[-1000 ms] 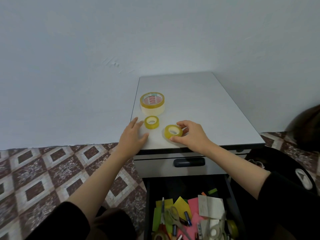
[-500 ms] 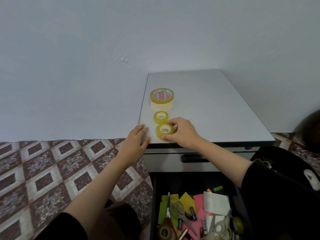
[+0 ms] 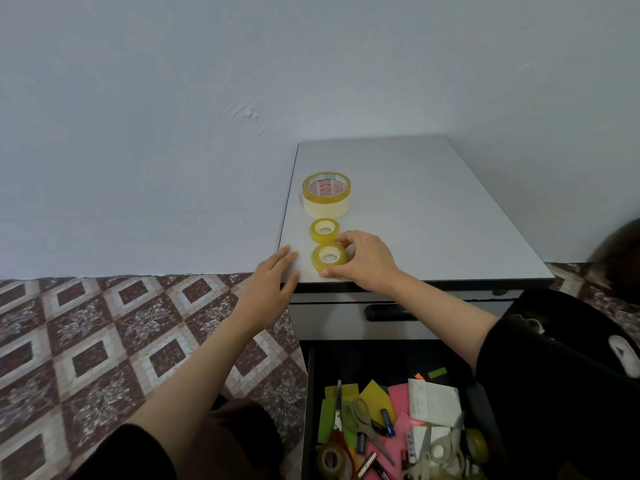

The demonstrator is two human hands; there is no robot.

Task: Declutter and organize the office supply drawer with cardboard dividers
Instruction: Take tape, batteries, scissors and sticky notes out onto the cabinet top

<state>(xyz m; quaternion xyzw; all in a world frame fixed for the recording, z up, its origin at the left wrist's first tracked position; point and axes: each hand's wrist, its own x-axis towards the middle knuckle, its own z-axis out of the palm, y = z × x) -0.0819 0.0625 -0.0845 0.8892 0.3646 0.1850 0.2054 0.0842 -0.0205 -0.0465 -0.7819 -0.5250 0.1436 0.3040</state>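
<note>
Three tape rolls stand in a line on the grey cabinet top (image 3: 433, 209): a large roll (image 3: 326, 195) at the back, a small yellow roll (image 3: 324, 230) in the middle, and another small yellow roll (image 3: 329, 258) near the front edge. My right hand (image 3: 367, 261) pinches the front roll between thumb and fingers. With its fingers straight, my left hand (image 3: 273, 278) rests flat on the cabinet's front left corner. Below, the open drawer (image 3: 308, 410) holds sticky notes, scissors (image 3: 363, 419), pens and more tape.
A shut drawer with a dark handle (image 3: 391, 311) sits above the open one. A white wall stands behind and left of the cabinet. Patterned floor tiles (image 3: 104, 341) lie to the left. A dark bag (image 3: 588, 341) sits at the right.
My right hand has slid the small roll left into line behind the other two and towards the front edge. My left hand drew back to the cabinet's corner.
</note>
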